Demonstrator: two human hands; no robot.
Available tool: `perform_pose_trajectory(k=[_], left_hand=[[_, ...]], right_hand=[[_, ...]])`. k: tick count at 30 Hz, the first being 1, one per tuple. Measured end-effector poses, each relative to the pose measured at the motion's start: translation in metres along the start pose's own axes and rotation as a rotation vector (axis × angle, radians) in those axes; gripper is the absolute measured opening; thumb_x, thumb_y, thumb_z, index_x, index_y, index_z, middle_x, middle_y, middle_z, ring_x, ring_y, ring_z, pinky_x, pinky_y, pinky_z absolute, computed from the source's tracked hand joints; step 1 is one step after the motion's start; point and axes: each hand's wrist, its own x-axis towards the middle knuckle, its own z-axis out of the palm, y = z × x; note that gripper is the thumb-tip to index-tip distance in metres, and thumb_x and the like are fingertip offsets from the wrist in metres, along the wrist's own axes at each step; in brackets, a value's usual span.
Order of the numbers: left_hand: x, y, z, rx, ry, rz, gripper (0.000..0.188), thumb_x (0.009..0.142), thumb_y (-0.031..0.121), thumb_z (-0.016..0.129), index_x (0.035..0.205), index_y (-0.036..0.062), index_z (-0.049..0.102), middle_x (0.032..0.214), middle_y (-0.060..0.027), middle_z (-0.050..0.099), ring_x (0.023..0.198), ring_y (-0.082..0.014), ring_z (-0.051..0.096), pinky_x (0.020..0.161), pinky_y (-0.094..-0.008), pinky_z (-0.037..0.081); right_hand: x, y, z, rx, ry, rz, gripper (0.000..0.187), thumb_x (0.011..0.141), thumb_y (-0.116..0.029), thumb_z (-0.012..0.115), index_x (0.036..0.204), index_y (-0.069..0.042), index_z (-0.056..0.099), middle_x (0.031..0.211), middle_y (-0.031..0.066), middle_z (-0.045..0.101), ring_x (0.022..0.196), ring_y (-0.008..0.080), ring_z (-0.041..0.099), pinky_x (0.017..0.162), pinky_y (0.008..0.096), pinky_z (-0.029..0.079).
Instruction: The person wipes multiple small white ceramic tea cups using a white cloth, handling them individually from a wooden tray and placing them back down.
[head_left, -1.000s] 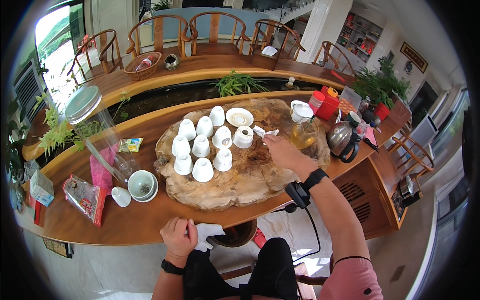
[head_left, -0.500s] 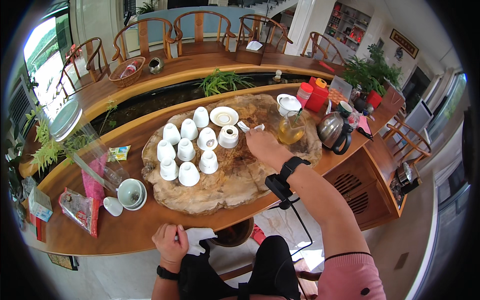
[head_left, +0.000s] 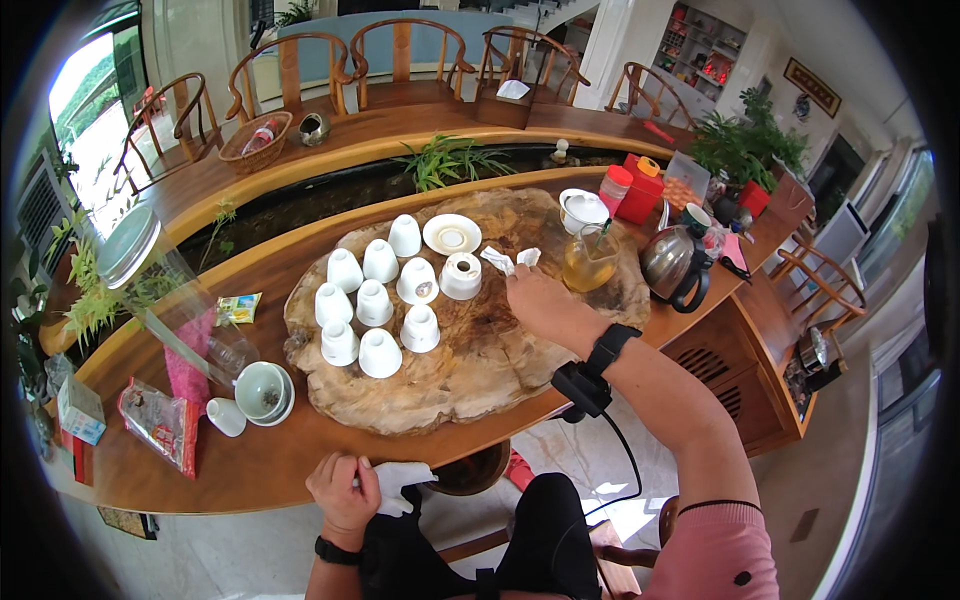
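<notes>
On the slab tray (head_left: 470, 370) our right hand (head_left: 540, 300) has drawn back from the cups (head_left: 380, 300), fingers together, empty; our left hand (head_left: 345, 490) keeps a white cloth (head_left: 400, 480) clamped at the bench (head_left: 250, 460) edge.

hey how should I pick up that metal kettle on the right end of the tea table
Probably by the dark loop handle on the kettle: it faces the near table edge, so come from that side. The rounded metal body offers no good hold, and the right hand lies just left of it.

Curved wooden counter (head_left: 300, 470); wooden armchairs (head_left: 400, 55) behind; bright window (head_left: 85, 110) left; pale tiled floor (head_left: 800, 520).
</notes>
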Motion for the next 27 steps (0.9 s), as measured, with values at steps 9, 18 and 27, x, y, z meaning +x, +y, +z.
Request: perform_pose_trajectory(k=[9, 18, 27], left_hand=[[0.000, 0.003, -0.001, -0.001, -0.019, -0.036, 0.018, 0.077, 0.002, 0.056, 0.064, 0.0047, 0.044, 0.059, -0.0118, 0.045, 0.053, -0.0322, 0.045, 0.049, -0.0416, 0.032], [0.000, 0.002, -0.002, -0.023, -0.009, -0.055, 0.018, 0.078, 0.002, 0.056, 0.064, 0.0047, 0.044, 0.059, -0.0121, 0.044, 0.053, -0.0325, 0.045, 0.048, -0.0421, 0.032], [-0.001, -0.002, -0.002, 0.029, -0.028, -0.020, 0.018, 0.074, 0.003, 0.060, 0.065, 0.0071, 0.045, 0.058, -0.0090, 0.047, 0.051, -0.0295, 0.048, 0.044, -0.0400, 0.034]], right_hand=[[0.016, 0.015, 0.004, 0.026, -0.016, -0.021, 0.021, 0.080, -0.005, 0.056, 0.094, 0.010, 0.064, 0.099, 0.0217, 0.057, 0.085, 0.0341, 0.063, 0.070, 0.0404, 0.053], [0.029, -0.004, -0.004, -0.174, -0.178, 0.046, 0.027, 0.078, -0.007, 0.061, 0.099, 0.009, 0.065, 0.102, 0.0236, 0.060, 0.088, 0.0326, 0.063, 0.069, 0.0392, 0.051], [0.048, 0.028, 0.026, -0.108, -0.090, 0.105, 0.034, 0.082, -0.008, 0.057, 0.105, 0.017, 0.057, 0.103, 0.0261, 0.058, 0.092, 0.0353, 0.061, 0.076, 0.0418, 0.050]])
